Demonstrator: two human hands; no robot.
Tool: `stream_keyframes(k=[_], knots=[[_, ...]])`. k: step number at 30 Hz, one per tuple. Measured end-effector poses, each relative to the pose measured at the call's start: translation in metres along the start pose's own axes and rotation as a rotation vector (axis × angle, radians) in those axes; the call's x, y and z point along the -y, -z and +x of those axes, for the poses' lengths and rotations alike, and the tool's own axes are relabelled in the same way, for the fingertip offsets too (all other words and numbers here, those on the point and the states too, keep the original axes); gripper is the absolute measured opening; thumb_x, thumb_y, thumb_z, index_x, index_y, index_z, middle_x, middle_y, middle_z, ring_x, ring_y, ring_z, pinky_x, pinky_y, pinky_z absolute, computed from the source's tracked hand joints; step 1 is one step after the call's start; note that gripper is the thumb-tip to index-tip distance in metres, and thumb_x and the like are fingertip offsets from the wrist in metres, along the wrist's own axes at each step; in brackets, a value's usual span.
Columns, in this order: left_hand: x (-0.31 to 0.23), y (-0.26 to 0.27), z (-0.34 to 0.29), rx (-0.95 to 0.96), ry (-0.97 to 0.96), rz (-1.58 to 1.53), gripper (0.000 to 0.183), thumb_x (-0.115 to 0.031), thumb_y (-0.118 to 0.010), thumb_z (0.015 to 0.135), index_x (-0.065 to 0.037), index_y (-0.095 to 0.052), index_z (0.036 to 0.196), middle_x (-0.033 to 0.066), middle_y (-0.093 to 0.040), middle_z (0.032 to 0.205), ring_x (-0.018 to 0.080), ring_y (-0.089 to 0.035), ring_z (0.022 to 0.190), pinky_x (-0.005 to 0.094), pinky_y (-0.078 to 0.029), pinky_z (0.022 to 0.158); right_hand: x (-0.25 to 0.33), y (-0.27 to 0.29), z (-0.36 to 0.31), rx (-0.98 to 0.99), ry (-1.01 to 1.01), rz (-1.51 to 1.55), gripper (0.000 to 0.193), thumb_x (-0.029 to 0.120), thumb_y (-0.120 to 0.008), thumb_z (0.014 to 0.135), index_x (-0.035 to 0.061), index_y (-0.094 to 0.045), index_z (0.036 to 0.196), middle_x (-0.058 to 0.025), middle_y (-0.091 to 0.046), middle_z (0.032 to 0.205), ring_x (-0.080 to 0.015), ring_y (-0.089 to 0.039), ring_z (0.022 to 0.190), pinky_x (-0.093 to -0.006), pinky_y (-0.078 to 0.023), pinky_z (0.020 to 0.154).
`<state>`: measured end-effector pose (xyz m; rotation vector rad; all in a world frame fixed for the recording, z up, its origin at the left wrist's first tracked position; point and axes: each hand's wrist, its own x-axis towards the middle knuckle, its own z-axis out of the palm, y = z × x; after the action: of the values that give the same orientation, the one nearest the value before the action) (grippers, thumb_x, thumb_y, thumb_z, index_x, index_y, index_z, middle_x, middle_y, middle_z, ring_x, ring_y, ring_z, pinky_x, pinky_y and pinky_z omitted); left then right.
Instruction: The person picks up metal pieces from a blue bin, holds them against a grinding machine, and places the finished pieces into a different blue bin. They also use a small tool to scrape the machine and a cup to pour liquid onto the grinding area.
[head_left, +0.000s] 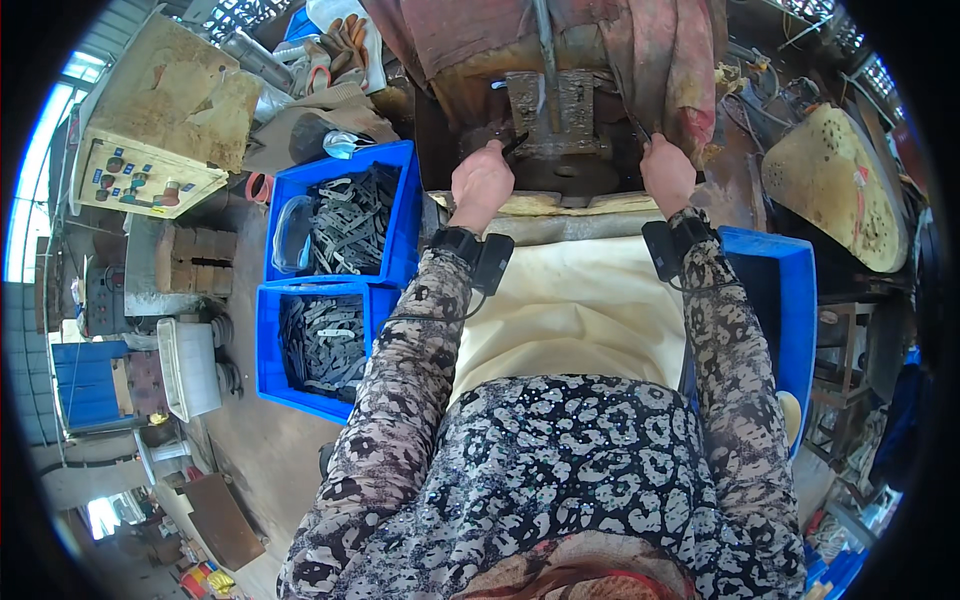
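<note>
Before the red cloth (664, 58), with the left hand (483, 178) closed, fingers curled around one dark strip (516, 143), and the right hand (667, 172) likewise around a second strip (637, 127), either side of the block (580, 115), hold knuckles clear.

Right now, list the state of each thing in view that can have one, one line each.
Left hand: closed on a thin dark piece
Right hand: closed on a second dark piece
Far left blue bin: open, holding dark metal parts
Near left blue bin: open, also holding metal parts
Right blue bin: open, partly hidden
Cream apron: spread, creased
Reddish cloth: draped, stained
</note>
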<state>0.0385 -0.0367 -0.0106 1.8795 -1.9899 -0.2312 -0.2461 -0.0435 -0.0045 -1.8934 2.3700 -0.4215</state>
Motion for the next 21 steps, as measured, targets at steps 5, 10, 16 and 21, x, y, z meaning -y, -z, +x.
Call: stream_keyframes(k=[5,10,16,21], knots=[[-0.0017,0.0014,-0.0006,0.006,0.014,-0.005,0.021,-0.010,-0.047,0.085,-0.007,-0.062,0.099,0.0166,-0.068,0.098,0.0357,-0.065,0.095,0.0445,-0.053,0.080,0.0012,0.0022,-0.0014,-0.008,0.003,-0.008,0.024,0.027,-0.048,0.093,0.0060,-0.058,0.099,-0.0202,-0.067,0.091,-0.0405,-0.064,0.089,-0.0528,-0.050,0.075],[-0.0048,0.0062,-0.0012,0.068,0.052,-0.003,0.024,-0.011,-0.045,0.086,-0.007,-0.062,0.103,0.0171,-0.068,0.101,0.0358,-0.065,0.097,0.0446,-0.052,0.082,0.0020,0.0041,-0.0029,-0.020,0.023,-0.025,0.023,0.024,-0.048,0.093,0.0049,-0.060,0.097,-0.0189,-0.068,0.091,-0.0381,-0.065,0.089,-0.0501,-0.051,0.074],[-0.0060,0.0074,-0.0011,0.104,0.065,0.019,0.025,-0.011,-0.046,0.087,-0.008,-0.062,0.106,0.0169,-0.068,0.103,0.0354,-0.064,0.099,0.0440,-0.052,0.083,0.0006,0.0026,-0.0029,-0.029,0.029,-0.023,0.023,0.024,-0.048,0.093,0.0049,-0.059,0.097,-0.0190,-0.068,0.090,-0.0384,-0.066,0.087,-0.0504,-0.051,0.074],[-0.0043,0.0063,0.0006,0.128,0.081,0.020,0.026,-0.022,-0.047,0.091,-0.013,-0.062,0.110,0.0153,-0.067,0.103,0.0341,-0.063,0.100,0.0448,-0.049,0.085,-0.0001,0.0016,-0.0028,-0.036,0.018,-0.010,0.023,0.026,-0.048,0.093,0.0058,-0.059,0.097,-0.0196,-0.067,0.089,-0.0399,-0.064,0.087,-0.0522,-0.050,0.073]])
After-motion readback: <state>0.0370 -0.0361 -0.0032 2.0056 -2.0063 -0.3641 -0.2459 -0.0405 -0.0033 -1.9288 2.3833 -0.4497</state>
